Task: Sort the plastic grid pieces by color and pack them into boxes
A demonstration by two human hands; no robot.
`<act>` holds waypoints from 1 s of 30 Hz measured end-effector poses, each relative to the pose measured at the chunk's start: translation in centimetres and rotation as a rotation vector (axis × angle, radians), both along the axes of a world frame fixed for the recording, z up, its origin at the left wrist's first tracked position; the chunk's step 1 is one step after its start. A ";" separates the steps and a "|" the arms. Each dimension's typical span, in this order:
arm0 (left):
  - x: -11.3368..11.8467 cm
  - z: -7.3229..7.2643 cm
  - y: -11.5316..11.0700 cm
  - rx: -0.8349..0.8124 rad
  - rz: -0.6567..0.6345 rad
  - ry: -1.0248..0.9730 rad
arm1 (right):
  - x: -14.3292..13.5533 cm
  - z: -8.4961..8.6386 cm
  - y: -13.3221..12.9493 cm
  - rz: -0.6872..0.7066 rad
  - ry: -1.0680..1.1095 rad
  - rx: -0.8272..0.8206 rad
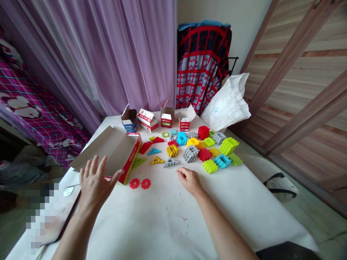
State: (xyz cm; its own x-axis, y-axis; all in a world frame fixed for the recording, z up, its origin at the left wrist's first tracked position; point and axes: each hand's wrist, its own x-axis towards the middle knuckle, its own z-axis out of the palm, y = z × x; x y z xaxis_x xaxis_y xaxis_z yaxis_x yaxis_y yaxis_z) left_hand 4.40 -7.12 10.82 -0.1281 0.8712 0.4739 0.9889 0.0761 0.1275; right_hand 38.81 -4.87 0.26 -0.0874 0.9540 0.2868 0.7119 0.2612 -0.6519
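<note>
My left hand (95,182) is open with fingers spread, in front of the open red box (115,151). Whether it touches the box I cannot tell. Close to my right hand (189,180), which is closed above the white tablecloth, is a grey triangular piece (171,163). Its curled fingers hide whatever may be in them. Two red round notched discs (134,183) lie between the hands. Beyond them are a yellow triangle (157,160) and a blue triangle (154,151). Toothed plastic building blocks, including a grey stack (191,154) and a yellow stack (172,151), are grouped ahead of my right hand.
Several small cartons, one a red box (184,124), stand along the far edge. A white plastic bag (227,103) slumps at the back right. A phone-like flat object (61,216) lies under my left forearm's side. Purple curtains (130,54) hang behind.
</note>
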 end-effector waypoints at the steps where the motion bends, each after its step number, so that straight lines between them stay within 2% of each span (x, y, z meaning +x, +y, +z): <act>1: 0.1 -0.2 0.4 -0.059 0.022 0.037 | 0.0 0.0 0.0 0.000 0.005 0.003; 4: 0.5 -0.9 1.1 -0.167 0.066 0.079 | 0.1 -0.2 -0.1 0.002 0.021 0.017; 7: 0.9 -1.3 1.1 -0.208 0.076 0.083 | 0.2 -0.3 -0.2 0.015 0.036 0.037; 12: 1.3 -0.8 0.9 -0.330 0.116 0.095 | 0.3 -0.5 -0.1 0.027 0.038 0.051; 15: 1.7 -0.6 0.9 -0.330 0.138 0.098 | 0.3 -0.6 0.0 0.033 0.030 0.057; 20: 2.2 -1.5 0.5 -0.245 0.126 0.058 | 0.3 -0.8 0.0 0.025 0.031 0.056; 30: 0.6 -5.7 0.6 0.162 -0.033 -0.159 | 0.3 -0.3 -0.1 0.027 0.015 0.007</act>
